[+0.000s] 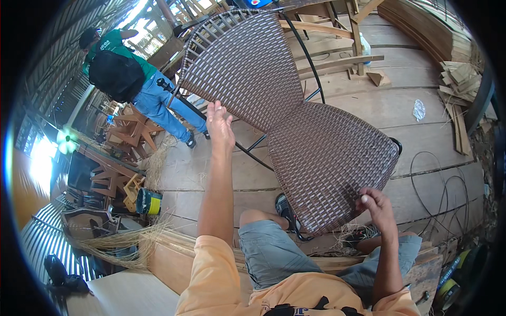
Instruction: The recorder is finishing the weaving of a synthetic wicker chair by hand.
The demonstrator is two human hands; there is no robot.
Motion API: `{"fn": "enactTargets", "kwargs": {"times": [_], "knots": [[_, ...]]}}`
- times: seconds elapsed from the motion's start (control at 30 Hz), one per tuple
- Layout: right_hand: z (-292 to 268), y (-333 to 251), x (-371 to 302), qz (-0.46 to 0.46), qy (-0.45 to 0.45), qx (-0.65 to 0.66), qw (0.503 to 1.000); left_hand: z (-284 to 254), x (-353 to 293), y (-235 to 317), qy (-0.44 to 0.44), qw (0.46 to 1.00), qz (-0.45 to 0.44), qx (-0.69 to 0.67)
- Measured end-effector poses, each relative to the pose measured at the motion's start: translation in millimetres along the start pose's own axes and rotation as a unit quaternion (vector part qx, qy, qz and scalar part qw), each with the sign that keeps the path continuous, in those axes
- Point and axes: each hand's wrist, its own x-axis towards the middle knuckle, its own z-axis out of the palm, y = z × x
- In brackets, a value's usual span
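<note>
A chair woven from flat brown strands lies across the floor in front of me, its two wide panels meeting at a narrow waist. Bare ribs show past the weave at the far end of the upper panel. My left hand is raised at that panel's left edge, fingers stretched out and nothing visible in them; whether it touches the rim I cannot tell. At the near right edge of the lower panel, my right hand has its fingers curled in a pinch. What they hold, if anything, is too small to name.
A person in a green shirt stands at the far left. A black bucket and a bundle of loose fibre strands lie left. Thin looped strands and stacked wood are on the right, with crumpled foil between.
</note>
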Motion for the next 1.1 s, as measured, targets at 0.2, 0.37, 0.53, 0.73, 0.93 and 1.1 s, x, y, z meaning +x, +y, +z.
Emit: {"fn": "enactTargets", "kwargs": {"times": [0.2,0.37,0.53,0.73,0.93,1.1], "knots": [[15.3,12.2,49.4,-0.177,0.184,-0.226,0.940,6.6,-2.8,-5.5,0.008,1.000,-0.012,-0.016],[30.9,22.8,69.5,-0.273,0.194,-0.444,0.831,22.5,-5.0,0.5,0.022,1.000,0.013,-0.002],[34.6,24.5,73.3,-0.273,0.187,-0.440,0.835,12.3,-6.5,1.0,0.026,0.999,0.025,0.024],[35.7,24.0,72.8,-0.266,0.172,-0.480,0.818,19.9,-1.0,3.0,-0.004,0.999,0.044,-0.006],[34.7,26.7,71.5,-0.257,0.179,-0.463,0.829,3.0,2.5,15.6,0.010,0.998,0.054,0.007],[35.5,27.5,71.1,-0.270,0.189,-0.457,0.826,6.2,4.2,19.1,0.004,0.997,0.075,0.006]]}}
